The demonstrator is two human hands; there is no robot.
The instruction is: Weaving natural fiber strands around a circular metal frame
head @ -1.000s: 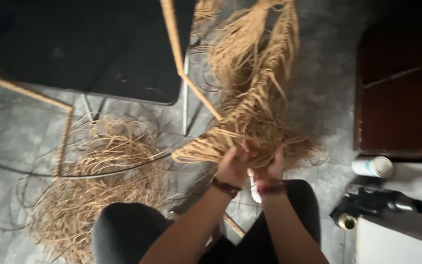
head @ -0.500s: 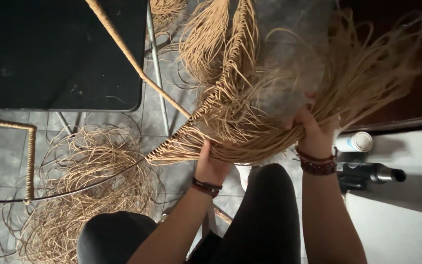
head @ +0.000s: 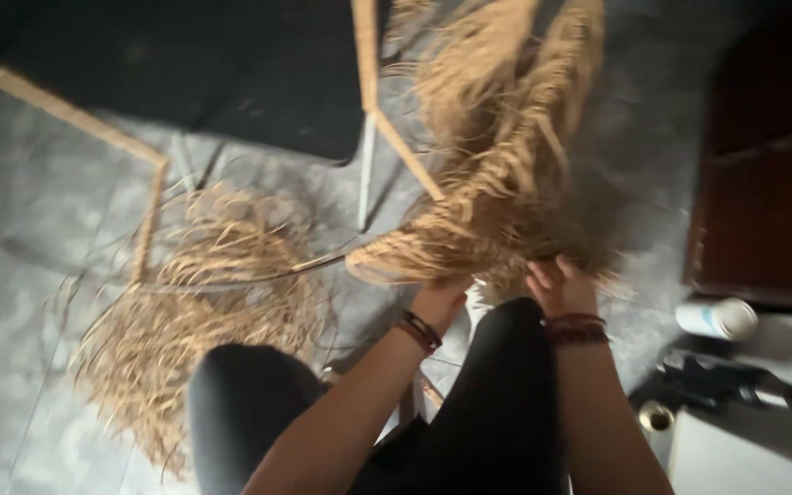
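Tan straw-like strands lie in a loose heap on the grey tiled floor, well to the left of my fingers. My left hand closes its fingers under the hanging bundle of strands, gripping its lower edge. Just beside it, my right hand curls into the same bundle, fingers buried in the fibres. A wrapped frame rod runs above my fingers into the bundle. Far right of my fingers lies a white can.

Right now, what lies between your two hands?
In the head view, tan rattan strands hang between the left hand and right hand.
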